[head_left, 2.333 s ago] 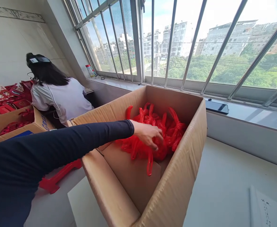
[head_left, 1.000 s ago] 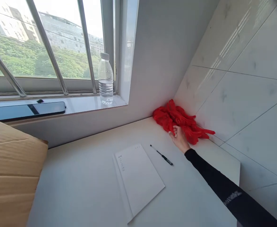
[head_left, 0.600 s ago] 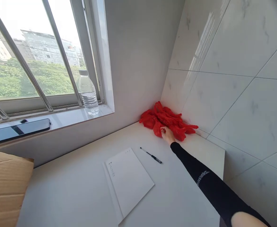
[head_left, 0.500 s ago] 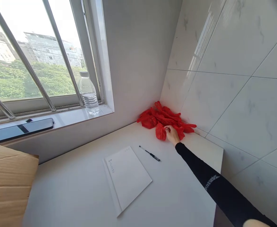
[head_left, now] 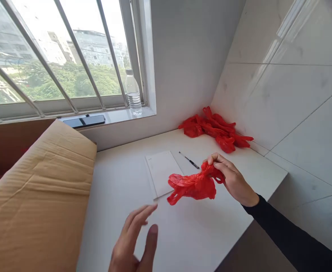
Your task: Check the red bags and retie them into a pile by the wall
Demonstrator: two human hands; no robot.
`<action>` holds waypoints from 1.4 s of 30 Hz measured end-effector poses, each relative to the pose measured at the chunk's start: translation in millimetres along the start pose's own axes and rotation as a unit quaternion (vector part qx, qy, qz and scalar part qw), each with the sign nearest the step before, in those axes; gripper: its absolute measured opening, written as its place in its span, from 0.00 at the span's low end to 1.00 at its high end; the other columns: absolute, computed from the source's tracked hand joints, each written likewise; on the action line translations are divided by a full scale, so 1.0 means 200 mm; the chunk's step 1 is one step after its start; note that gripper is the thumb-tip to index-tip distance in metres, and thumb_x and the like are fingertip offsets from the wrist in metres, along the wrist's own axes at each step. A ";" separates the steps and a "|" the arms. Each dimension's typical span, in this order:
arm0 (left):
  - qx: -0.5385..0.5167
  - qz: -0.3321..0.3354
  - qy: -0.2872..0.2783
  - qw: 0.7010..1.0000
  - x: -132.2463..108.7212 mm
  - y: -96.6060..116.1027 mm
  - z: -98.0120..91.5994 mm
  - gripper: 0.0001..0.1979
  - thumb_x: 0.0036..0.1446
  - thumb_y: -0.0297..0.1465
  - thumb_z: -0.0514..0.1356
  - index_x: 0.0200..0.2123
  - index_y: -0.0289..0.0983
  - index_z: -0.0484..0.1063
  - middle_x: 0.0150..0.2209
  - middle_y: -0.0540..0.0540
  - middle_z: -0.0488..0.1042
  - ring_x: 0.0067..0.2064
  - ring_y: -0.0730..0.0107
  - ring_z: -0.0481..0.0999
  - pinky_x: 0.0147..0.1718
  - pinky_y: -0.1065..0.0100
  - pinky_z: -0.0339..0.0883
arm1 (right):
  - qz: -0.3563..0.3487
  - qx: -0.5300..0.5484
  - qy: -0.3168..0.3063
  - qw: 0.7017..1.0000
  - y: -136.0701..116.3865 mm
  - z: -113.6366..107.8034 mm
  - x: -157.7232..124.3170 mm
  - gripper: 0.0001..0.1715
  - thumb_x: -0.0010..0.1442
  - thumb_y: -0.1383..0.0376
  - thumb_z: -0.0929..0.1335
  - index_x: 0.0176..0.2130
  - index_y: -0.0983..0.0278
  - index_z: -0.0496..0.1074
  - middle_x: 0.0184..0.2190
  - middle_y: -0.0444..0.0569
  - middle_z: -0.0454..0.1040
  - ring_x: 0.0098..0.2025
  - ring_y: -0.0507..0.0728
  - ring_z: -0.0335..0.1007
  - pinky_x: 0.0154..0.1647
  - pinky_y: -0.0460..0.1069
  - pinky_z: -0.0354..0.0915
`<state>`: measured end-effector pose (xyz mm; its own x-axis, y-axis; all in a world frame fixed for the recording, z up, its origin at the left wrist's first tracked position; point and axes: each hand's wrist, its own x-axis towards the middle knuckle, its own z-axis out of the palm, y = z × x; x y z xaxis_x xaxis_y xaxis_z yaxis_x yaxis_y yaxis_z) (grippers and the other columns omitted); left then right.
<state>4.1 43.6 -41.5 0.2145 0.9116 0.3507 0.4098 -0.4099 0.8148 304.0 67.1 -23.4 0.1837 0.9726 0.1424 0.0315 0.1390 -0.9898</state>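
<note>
A crumpled red plastic bag [head_left: 195,185] hangs above the white table, its handle loops pointing left. My right hand [head_left: 229,173] pinches it at the right end between thumb and fingers. Lower down, my left hand [head_left: 136,236] is open, thumb and fingers apart, with a gap between it and the bag. Farther back, a pile of red plastic bags [head_left: 218,128] lies in the table's corner against the walls. Beneath the held bag, a white notebook [head_left: 162,170] is partly covered from view. Behind the bag lies a black pen [head_left: 189,160].
An opened cardboard box [head_left: 49,181] stands at the left, with something red inside. On the windowsill are a phone [head_left: 88,121] and a clear water bottle [head_left: 133,94]. A tiled wall [head_left: 301,113] borders the table [head_left: 120,170] at the right.
My right hand has drawn one red bag away from the pile, toward me. My left hand has come into view, and the view has swung left, showing more of the box.
</note>
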 end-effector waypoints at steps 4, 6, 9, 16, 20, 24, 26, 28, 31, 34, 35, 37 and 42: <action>-0.011 -0.040 -0.112 0.993 -0.06 -0.07 0.15 0.24 0.56 0.32 0.65 0.57 0.54 0.76 0.55 0.45 0.78 0.60 0.41 0.70 0.62 0.39 0.59 | 0.064 0.058 -0.121 0.989 0.05 0.16 -0.18 0.10 0.71 0.56 0.62 0.40 0.57 0.68 0.43 0.48 0.76 0.42 0.58 0.74 0.48 0.55 0.71; -0.048 -0.107 -0.133 0.984 -0.08 -0.12 0.18 0.13 0.58 0.31 0.62 0.45 0.49 0.81 0.43 0.45 0.81 0.50 0.46 0.75 0.57 0.44 0.65 | 0.085 0.044 -0.142 0.985 0.11 0.20 -0.24 0.11 0.72 0.54 0.62 0.46 0.55 0.69 0.47 0.48 0.76 0.47 0.59 0.75 0.54 0.58 0.70; -0.095 -0.202 -0.112 0.968 -0.10 -0.16 0.15 0.11 0.65 0.35 0.57 0.43 0.44 0.79 0.35 0.47 0.79 0.37 0.57 0.76 0.37 0.59 0.71 | 0.095 -0.039 -0.199 0.975 0.21 0.23 -0.31 0.34 0.65 0.52 0.71 0.65 0.48 0.59 0.63 0.49 0.68 0.65 0.63 0.63 0.66 0.62 0.61; -0.239 -0.290 -0.077 0.924 -0.01 -0.16 0.03 0.17 0.64 0.44 0.60 0.50 0.41 0.75 0.39 0.47 0.79 0.37 0.65 0.78 0.33 0.68 0.72 | 0.145 0.020 -0.228 0.963 0.28 0.35 -0.30 0.26 0.66 0.51 0.70 0.60 0.54 0.70 0.53 0.50 0.77 0.50 0.62 0.76 0.49 0.56 0.72; -0.429 -0.298 -0.065 0.850 0.02 -0.23 0.01 0.20 0.67 0.47 0.57 0.56 0.44 0.73 0.53 0.43 0.78 0.50 0.58 0.78 0.47 0.60 0.75 | 0.156 0.154 -0.138 0.966 0.25 0.43 -0.15 0.19 0.66 0.52 0.71 0.52 0.57 0.75 0.46 0.48 0.79 0.42 0.58 0.76 0.40 0.52 0.73; -0.521 -0.289 -0.041 0.802 0.05 -0.38 0.06 0.13 0.62 0.41 0.65 0.45 0.40 0.80 0.46 0.43 0.80 0.46 0.58 0.79 0.47 0.55 0.77 | 0.160 0.232 -0.115 0.952 0.26 0.52 0.00 0.19 0.65 0.53 0.72 0.53 0.57 0.74 0.45 0.48 0.79 0.41 0.58 0.75 0.38 0.52 0.73; -0.512 -0.279 0.002 0.813 0.08 -0.45 0.08 0.10 0.59 0.35 0.69 0.44 0.42 0.80 0.43 0.47 0.80 0.43 0.65 0.79 0.46 0.61 0.78 | 0.142 0.271 -0.133 0.943 0.29 0.58 0.05 0.23 0.65 0.54 0.71 0.58 0.54 0.71 0.51 0.48 0.77 0.47 0.59 0.74 0.43 0.52 0.73; -0.507 -0.269 0.043 0.818 0.10 -0.51 0.09 0.11 0.59 0.35 0.69 0.45 0.43 0.79 0.44 0.49 0.80 0.43 0.67 0.79 0.45 0.64 0.78 | 0.128 0.286 -0.157 0.937 0.36 0.63 0.07 0.26 0.65 0.56 0.72 0.60 0.53 0.69 0.56 0.48 0.75 0.52 0.59 0.72 0.51 0.54 0.71; -0.499 -0.267 0.076 0.821 0.10 -0.54 0.09 0.13 0.61 0.38 0.67 0.48 0.42 0.79 0.47 0.46 0.80 0.46 0.63 0.79 0.44 0.64 0.78 | 0.128 0.247 -0.151 0.949 0.48 0.69 0.08 0.23 0.63 0.56 0.74 0.56 0.56 0.72 0.51 0.49 0.76 0.48 0.59 0.73 0.47 0.54 0.73; -0.495 -0.264 0.081 0.824 0.09 -0.52 0.09 0.16 0.63 0.40 0.66 0.52 0.44 0.77 0.53 0.45 0.79 0.52 0.57 0.78 0.45 0.62 0.78 | 0.130 0.204 -0.121 0.963 0.57 0.70 0.07 0.19 0.63 0.54 0.74 0.51 0.57 0.74 0.44 0.48 0.76 0.41 0.57 0.71 0.35 0.51 0.73; -0.484 -0.263 0.076 0.831 0.08 -0.50 0.09 0.18 0.61 0.39 0.67 0.53 0.44 0.76 0.54 0.44 0.78 0.53 0.55 0.78 0.44 0.62 0.78 | 0.130 0.194 -0.114 0.966 0.58 0.69 0.06 0.18 0.63 0.54 0.74 0.50 0.58 0.74 0.42 0.47 0.75 0.38 0.56 0.70 0.32 0.49 0.72; -0.448 -0.266 0.068 0.851 0.08 -0.47 0.10 0.20 0.57 0.36 0.71 0.52 0.43 0.77 0.53 0.43 0.79 0.52 0.53 0.78 0.41 0.62 0.79 | 0.129 0.170 -0.106 0.971 0.58 0.68 0.06 0.16 0.63 0.54 0.73 0.48 0.58 0.75 0.37 0.45 0.74 0.33 0.54 0.67 0.28 0.48 0.68; -0.405 -0.281 0.105 0.864 0.09 -0.48 0.12 0.13 0.58 0.38 0.70 0.43 0.38 0.79 0.36 0.46 0.81 0.34 0.63 0.80 0.31 0.64 0.79 | 0.138 0.200 -0.126 0.962 0.52 0.65 0.06 0.28 0.62 0.54 0.74 0.58 0.54 0.67 0.43 0.46 0.74 0.38 0.55 0.68 0.36 0.50 0.70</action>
<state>-9.6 98.6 -125.5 -0.0163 0.9798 -0.1993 -0.3751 0.1788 0.9096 182.0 118.0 -124.7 -0.1150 0.9900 -0.0819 -0.3750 -0.1196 -0.9193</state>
